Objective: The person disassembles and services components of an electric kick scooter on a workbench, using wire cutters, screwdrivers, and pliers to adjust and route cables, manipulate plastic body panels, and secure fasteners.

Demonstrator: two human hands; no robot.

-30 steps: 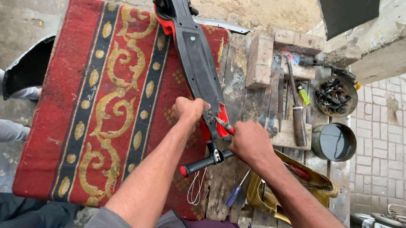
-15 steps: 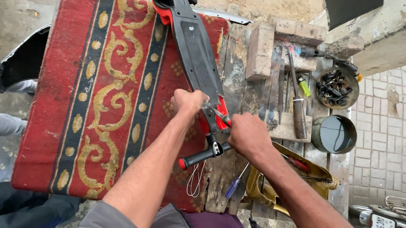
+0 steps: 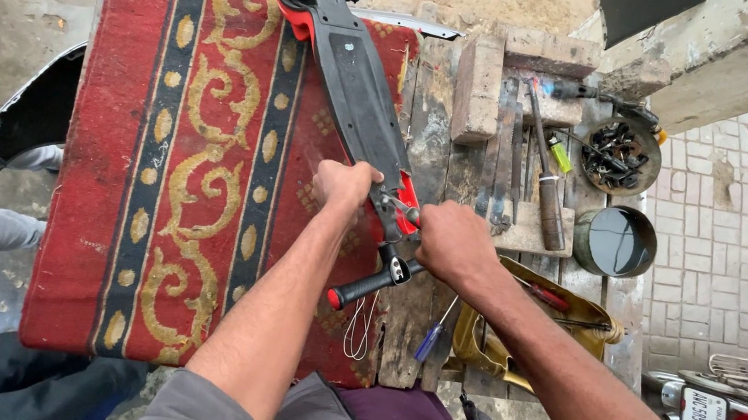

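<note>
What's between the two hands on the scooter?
In the head view, the red stem joint of the scooter with a metal bolt sits between the left hand and right hand; nothing else.

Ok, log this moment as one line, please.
left hand: gripping black-red scooter frame | right hand: on frame's handlebar end, holding it | frame: lying on red patterned rug | blue screwdriver: untouched on bench

Bare forearms, grey rolled-up sleeves
</note>
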